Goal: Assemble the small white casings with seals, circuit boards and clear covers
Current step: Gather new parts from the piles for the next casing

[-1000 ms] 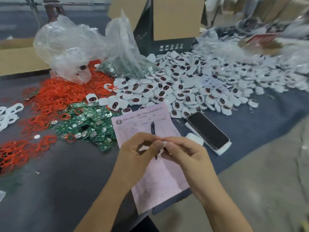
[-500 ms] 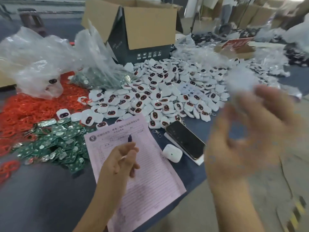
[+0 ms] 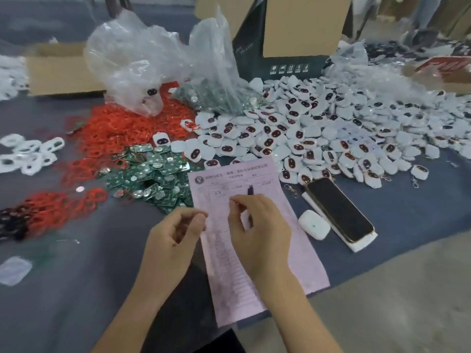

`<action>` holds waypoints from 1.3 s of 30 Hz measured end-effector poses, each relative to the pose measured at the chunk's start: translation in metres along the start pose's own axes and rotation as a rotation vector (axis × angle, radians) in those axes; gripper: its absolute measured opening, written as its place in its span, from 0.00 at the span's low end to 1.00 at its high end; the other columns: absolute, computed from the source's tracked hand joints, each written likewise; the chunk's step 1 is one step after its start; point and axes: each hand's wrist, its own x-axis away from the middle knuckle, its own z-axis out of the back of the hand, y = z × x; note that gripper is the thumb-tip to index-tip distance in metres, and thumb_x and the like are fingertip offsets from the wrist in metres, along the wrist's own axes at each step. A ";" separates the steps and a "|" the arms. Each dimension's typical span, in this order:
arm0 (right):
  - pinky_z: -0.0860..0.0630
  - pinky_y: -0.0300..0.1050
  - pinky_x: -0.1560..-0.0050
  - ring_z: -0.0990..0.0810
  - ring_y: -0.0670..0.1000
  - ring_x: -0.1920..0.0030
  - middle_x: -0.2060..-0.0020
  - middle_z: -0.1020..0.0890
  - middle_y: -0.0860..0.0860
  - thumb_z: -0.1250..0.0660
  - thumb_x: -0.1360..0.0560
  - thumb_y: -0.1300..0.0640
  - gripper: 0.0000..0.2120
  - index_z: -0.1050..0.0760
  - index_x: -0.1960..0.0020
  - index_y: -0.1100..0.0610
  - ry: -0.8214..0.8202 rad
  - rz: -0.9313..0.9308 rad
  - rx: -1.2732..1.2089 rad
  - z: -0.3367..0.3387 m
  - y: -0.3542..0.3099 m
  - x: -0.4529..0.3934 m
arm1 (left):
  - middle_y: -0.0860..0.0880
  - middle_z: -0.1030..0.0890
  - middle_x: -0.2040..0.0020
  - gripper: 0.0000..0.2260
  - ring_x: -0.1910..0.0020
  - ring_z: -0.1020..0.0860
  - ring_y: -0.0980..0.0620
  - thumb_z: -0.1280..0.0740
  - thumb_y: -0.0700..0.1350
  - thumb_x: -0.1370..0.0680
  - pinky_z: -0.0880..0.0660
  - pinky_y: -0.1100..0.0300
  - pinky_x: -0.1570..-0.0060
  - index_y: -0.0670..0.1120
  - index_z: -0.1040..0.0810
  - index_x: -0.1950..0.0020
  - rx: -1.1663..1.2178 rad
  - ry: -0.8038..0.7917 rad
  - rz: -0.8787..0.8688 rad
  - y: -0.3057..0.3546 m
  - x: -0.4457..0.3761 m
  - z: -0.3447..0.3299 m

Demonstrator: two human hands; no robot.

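Observation:
A big heap of white casings (image 3: 318,133) with dark oval windows covers the table's middle and right. Red seals (image 3: 119,128) spread out at the left. Green circuit boards (image 3: 153,179) lie in a pile in front of them. A blurred mound of clear covers (image 3: 382,77) sits behind the casings. My left hand (image 3: 175,235) hovers at the left edge of a pink paper form (image 3: 254,289), fingers loosely curled, nothing in it. My right hand (image 3: 257,225) is over the form with fingers curled; a white patch shows between them, and I cannot tell whether it holds anything.
A dark pen (image 3: 250,190) pokes out beyond my right hand. A phone (image 3: 339,210) and a white earbud case (image 3: 314,228) lie right of the form. Plastic bags (image 3: 132,62), a cardboard box (image 3: 300,26) and white ring-shaped parts (image 3: 28,154) stand further off. The table's edge runs at lower right.
A second ago both hands pinched a small white piece together. My right hand then swung out to the right and has come back over the form. The left hand stayed low.

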 end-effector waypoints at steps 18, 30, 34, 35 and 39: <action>0.22 0.49 0.66 0.19 0.48 0.56 0.56 0.17 0.44 0.30 0.21 0.55 0.03 0.17 0.50 0.50 -0.503 0.360 -0.284 -0.135 -0.193 0.093 | 0.61 0.19 0.53 0.03 0.50 0.23 0.62 0.31 0.48 0.19 0.32 0.76 0.51 0.56 0.18 0.48 -0.502 0.525 0.122 -0.072 0.126 0.226; 0.21 0.49 0.64 0.23 0.45 0.60 0.58 0.19 0.42 0.29 0.24 0.56 0.04 0.18 0.52 0.47 -0.672 0.462 -0.305 -0.173 -0.250 0.113 | 0.60 0.20 0.52 0.05 0.50 0.24 0.60 0.28 0.44 0.21 0.32 0.75 0.49 0.54 0.18 0.49 -0.512 0.761 0.185 -0.100 0.150 0.298; 0.23 0.48 0.65 0.28 0.44 0.64 0.60 0.21 0.42 0.28 0.24 0.56 0.04 0.18 0.53 0.47 -0.690 0.465 -0.286 -0.188 -0.260 0.107 | 0.60 0.20 0.52 0.04 0.50 0.22 0.59 0.29 0.46 0.20 0.31 0.73 0.48 0.54 0.18 0.46 -0.485 0.721 0.110 -0.099 0.124 0.315; 0.24 0.47 0.65 0.28 0.43 0.64 0.60 0.21 0.42 0.28 0.24 0.57 0.04 0.17 0.52 0.48 -0.686 0.459 -0.295 -0.191 -0.261 0.105 | 0.61 0.20 0.52 0.05 0.50 0.23 0.59 0.28 0.46 0.20 0.31 0.72 0.48 0.54 0.18 0.45 -0.501 0.693 0.107 -0.099 0.114 0.320; 0.24 0.45 0.64 0.24 0.44 0.62 0.59 0.19 0.42 0.28 0.23 0.57 0.04 0.17 0.51 0.49 -0.659 0.446 -0.315 -0.205 -0.269 0.087 | 0.58 0.21 0.45 0.10 0.44 0.25 0.58 0.30 0.48 0.19 0.27 0.63 0.45 0.52 0.19 0.38 -0.639 0.576 0.183 -0.107 0.066 0.342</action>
